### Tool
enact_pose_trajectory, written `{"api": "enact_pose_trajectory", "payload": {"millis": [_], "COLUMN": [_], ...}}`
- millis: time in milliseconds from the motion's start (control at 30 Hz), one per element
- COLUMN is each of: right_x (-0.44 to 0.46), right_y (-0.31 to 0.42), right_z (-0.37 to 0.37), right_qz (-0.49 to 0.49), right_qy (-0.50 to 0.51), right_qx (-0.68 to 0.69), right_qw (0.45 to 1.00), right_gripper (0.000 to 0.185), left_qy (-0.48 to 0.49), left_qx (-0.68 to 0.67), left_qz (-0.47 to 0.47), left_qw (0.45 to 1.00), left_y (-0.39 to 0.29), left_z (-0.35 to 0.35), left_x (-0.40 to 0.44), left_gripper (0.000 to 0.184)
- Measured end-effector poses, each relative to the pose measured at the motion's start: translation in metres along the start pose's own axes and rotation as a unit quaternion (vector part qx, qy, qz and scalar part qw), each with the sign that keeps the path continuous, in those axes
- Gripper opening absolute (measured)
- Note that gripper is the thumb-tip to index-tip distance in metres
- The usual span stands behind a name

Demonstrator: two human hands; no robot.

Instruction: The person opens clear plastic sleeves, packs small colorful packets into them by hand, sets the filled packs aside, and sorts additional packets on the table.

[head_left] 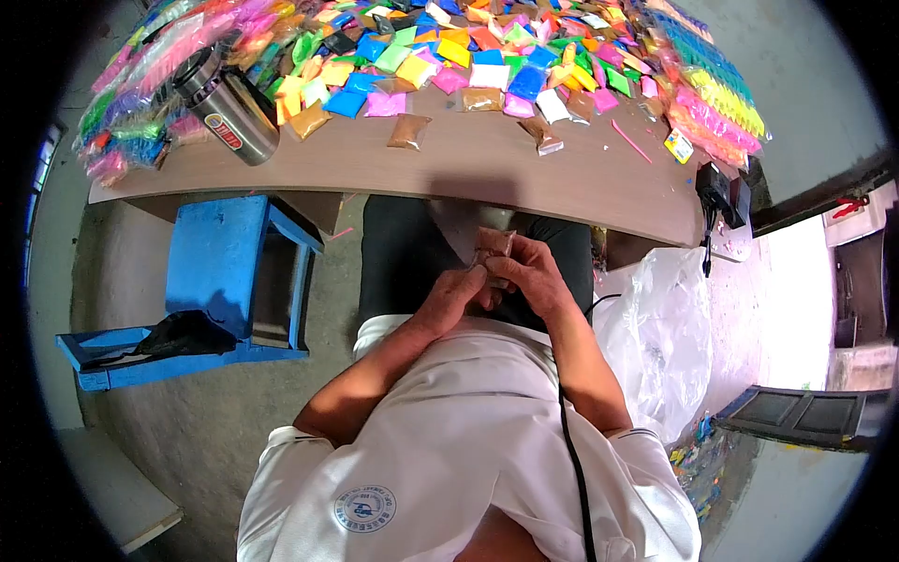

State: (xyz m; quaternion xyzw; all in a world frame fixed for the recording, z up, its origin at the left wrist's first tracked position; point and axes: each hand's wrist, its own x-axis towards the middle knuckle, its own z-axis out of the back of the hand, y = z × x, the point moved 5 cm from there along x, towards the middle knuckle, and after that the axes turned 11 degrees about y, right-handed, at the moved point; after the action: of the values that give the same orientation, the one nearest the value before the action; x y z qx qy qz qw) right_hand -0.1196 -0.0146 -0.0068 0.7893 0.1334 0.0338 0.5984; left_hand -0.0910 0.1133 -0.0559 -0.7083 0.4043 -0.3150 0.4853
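Just in front of the table's near edge, above my lap, my left hand [456,292] and my right hand [530,273] meet on a small brown packet [493,242]. The packet is a clear plastic sachet with brown filling, and its upper part sticks up between my fingers. Both hands are closed, thumbs toward each other at its lower part. My fingers cover the rest of the packet. On the table ahead lie two similar brown packets, one left of centre [409,132] and one right of centre [543,136].
A heap of coloured packets [454,52] covers the back of the brown table [328,167]. A steel flask [228,112] stands at the left. Beside my left is a blue chair [215,258]; a clear plastic bag [655,337] hangs at my right. Black adapters [719,192] sit at the right edge.
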Motion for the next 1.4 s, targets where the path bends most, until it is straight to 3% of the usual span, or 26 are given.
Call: {"api": "enact_pose_trajectory", "payload": {"millis": [67,400,467,500,567,633,700,733,800,933,1000,1100,1233,1300,1400], "right_x": [0.0,0.002,0.003,0.006,0.01,0.025,0.042,0.051,0.067,0.117,0.135,0.152,0.162,0.162,0.16], "right_y": [-0.006,-0.007,0.006,0.01,0.025,0.04,0.059,0.063,0.078,0.068,0.06,0.053,0.052,0.05,0.055], "right_z": [0.003,0.007,0.014,0.015,0.025,0.028,0.028,0.028,0.018,0.026,0.029,0.033,0.035,0.033,0.033], "right_qz": [-0.012,0.017,0.035,0.035,0.068,0.101,0.181,0.183,0.237,0.237,0.265,0.318,0.287,0.253,0.297], "right_qy": [-0.019,-0.054,-0.111,-0.109,-0.199,-0.184,-0.221,-0.22,-0.201,-0.175,-0.181,-0.187,-0.144,-0.119,-0.135], "right_qx": [0.066,0.069,-0.075,-0.076,-0.127,-0.158,-0.289,-0.29,-0.444,-0.486,-0.556,-0.565,-0.573,-0.659,-0.631], "right_qw": [0.998,0.996,0.99,0.99,0.969,0.965,0.913,0.913,0.84,0.823,0.766,0.738,0.754,0.699,0.704], "right_gripper": [0.041,0.033,0.025,0.025,0.022,0.024,0.024,0.024,0.024,0.026,0.032,0.035,0.036,0.038,0.027], "left_qy": [0.001,-0.005,-0.022,-0.039,-0.047,-0.055,-0.071,-0.072,-0.096,-0.108,-0.153,-0.147,-0.128,-0.123,-0.11], "left_qx": [0.002,0.023,0.011,0.0,-0.006,-0.011,-0.061,-0.06,-0.106,-0.096,-0.111,-0.183,-0.232,-0.247,-0.254], "left_qz": [-0.001,0.009,0.01,0.011,0.012,0.014,0.08,0.077,0.078,0.092,0.124,0.114,0.087,0.089,0.091], "left_qw": [1.0,1.0,1.0,0.999,0.999,0.998,0.992,0.993,0.987,0.985,0.974,0.965,0.96,0.957,0.957], "left_y": [0.001,0.007,0.013,0.017,0.023,0.028,0.039,0.04,0.043,0.036,0.033,0.044,0.057,0.061,0.061], "left_z": [0.001,0.004,0.007,0.01,0.014,0.02,0.028,0.029,0.033,0.036,0.037,0.042,0.047,0.047,0.048], "left_x": [0.0,0.001,0.002,0.003,0.003,0.003,0.004,0.005,0.004,0.003,0.0,0.0,0.001,0.003,0.004], "left_gripper": [0.053,0.058,0.058,0.058,0.057,0.056,0.056,0.056,0.054,0.052,0.049,0.044,0.041,0.041,0.041]}}
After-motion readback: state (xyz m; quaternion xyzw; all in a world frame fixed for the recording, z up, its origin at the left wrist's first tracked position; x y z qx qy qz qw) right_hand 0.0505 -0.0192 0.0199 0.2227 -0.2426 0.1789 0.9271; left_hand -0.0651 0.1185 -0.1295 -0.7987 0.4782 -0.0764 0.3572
